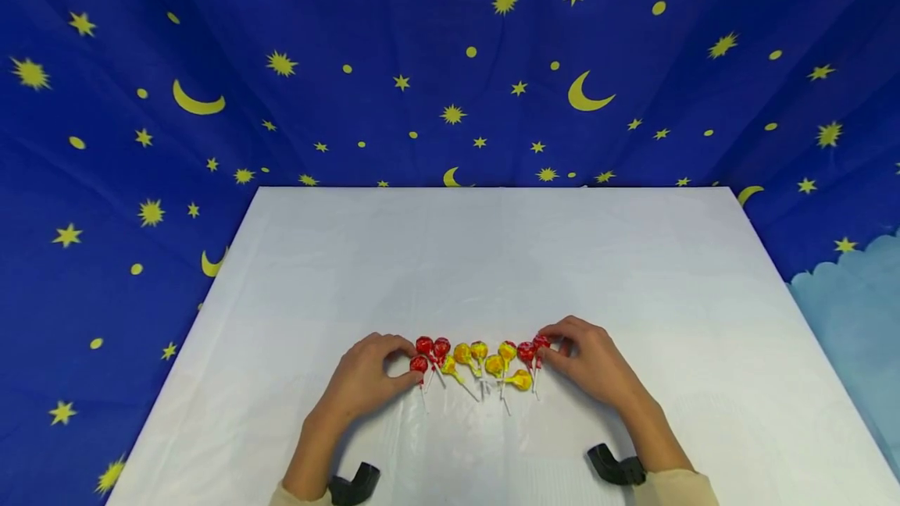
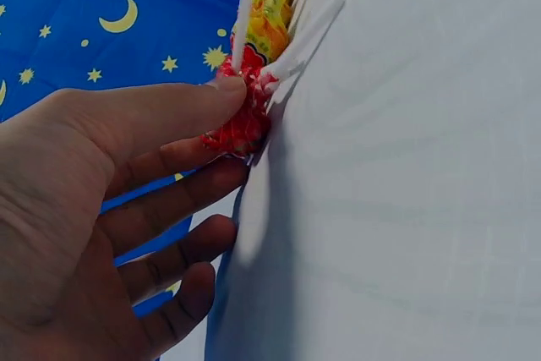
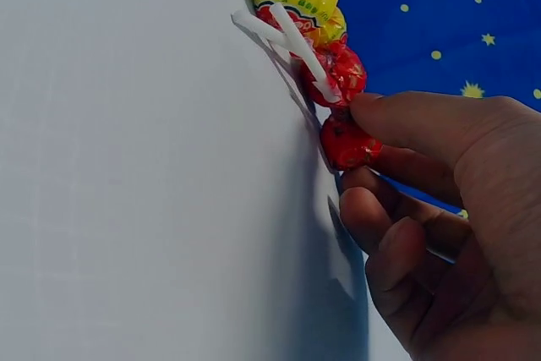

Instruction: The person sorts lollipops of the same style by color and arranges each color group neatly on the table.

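A row of wrapped lollipops lies on the white table, red at both ends and yellow lollipops [image 1: 494, 365] between. At the row's left end my left hand [image 1: 369, 373] pinches a red lollipop [image 1: 419, 364] between thumb and index finger. Two more red lollipops [image 1: 441, 347] lie just beside it. My right hand [image 1: 591, 354] holds the outermost red lollipop [image 3: 348, 145] at the right end with thumb and index finger. Another red lollipop [image 1: 526, 352] touches it on the inner side. Most white sticks point toward me; one yellow lollipop [image 1: 520, 379] lies sideways, lower than the others.
The white table [image 1: 492, 256] reaches back to a blue curtain [image 1: 450, 37] with yellow stars and moons. Black curved mounts [image 1: 356, 484] sit at both wrists. A light blue patch [image 1: 854, 326] of cloth hangs at the right.
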A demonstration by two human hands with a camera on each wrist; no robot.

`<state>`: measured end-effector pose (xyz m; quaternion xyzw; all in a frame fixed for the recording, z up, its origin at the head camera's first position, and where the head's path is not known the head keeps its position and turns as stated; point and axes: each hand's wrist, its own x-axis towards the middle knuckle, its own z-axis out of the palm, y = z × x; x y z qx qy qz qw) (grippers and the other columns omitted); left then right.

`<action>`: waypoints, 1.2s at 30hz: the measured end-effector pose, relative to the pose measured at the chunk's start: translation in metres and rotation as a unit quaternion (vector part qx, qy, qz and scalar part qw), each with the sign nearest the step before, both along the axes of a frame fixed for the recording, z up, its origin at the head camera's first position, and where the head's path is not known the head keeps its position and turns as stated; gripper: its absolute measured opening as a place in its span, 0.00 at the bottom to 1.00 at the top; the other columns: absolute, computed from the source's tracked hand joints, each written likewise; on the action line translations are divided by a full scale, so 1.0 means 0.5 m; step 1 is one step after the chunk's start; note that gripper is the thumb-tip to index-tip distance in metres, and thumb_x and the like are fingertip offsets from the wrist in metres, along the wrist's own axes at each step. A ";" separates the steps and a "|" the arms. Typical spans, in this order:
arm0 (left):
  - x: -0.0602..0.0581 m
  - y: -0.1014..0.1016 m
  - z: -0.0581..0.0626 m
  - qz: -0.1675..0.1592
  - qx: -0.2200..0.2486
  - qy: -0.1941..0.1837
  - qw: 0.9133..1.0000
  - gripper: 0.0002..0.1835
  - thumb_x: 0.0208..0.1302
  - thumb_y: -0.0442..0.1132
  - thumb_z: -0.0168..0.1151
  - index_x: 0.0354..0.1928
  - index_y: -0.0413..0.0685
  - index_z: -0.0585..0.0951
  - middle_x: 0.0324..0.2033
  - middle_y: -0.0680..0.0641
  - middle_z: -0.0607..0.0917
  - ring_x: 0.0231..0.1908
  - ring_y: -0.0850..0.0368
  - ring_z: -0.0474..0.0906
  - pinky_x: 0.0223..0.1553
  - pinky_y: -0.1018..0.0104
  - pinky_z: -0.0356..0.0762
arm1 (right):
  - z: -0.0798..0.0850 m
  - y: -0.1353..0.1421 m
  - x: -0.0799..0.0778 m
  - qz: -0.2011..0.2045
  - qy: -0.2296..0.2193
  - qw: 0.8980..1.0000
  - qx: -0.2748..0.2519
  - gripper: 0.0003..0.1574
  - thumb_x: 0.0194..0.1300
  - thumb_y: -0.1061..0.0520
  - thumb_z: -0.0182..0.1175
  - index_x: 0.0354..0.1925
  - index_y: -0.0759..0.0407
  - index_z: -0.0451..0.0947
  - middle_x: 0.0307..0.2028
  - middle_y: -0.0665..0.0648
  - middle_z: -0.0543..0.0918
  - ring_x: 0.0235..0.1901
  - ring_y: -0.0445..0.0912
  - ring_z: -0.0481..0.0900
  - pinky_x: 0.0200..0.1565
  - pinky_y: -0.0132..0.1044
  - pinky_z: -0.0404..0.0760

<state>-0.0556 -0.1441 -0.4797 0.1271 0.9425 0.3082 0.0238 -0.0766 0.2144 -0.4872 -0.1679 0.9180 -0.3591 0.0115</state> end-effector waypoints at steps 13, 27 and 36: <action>-0.001 -0.024 0.005 0.001 0.073 -0.045 0.996 0.12 0.49 0.46 0.76 0.36 0.66 0.85 0.27 0.61 0.80 0.27 0.62 0.73 0.32 0.66 0.71 | 0.012 -0.012 -0.004 -0.021 -0.020 0.999 0.028 0.13 0.55 0.52 0.72 0.41 0.47 0.84 0.33 0.41 0.79 0.26 0.35 0.73 0.30 0.34 0.73; -0.082 0.003 0.052 -0.045 0.113 0.022 0.992 0.10 0.53 0.47 0.74 0.39 0.63 0.86 0.31 0.53 0.82 0.28 0.56 0.74 0.30 0.62 0.72 | 0.009 -0.013 -0.003 -0.048 -0.023 0.998 0.038 0.11 0.53 0.52 0.73 0.38 0.44 0.85 0.31 0.40 0.78 0.25 0.36 0.72 0.30 0.35 0.72; -0.141 0.038 0.054 -0.053 0.076 0.011 0.996 0.10 0.53 0.47 0.74 0.38 0.60 0.86 0.32 0.58 0.84 0.33 0.56 0.74 0.35 0.60 0.70 | 0.008 -0.017 0.000 -0.049 -0.030 0.998 0.039 0.12 0.54 0.50 0.73 0.39 0.45 0.85 0.31 0.40 0.79 0.25 0.37 0.72 0.29 0.36 0.72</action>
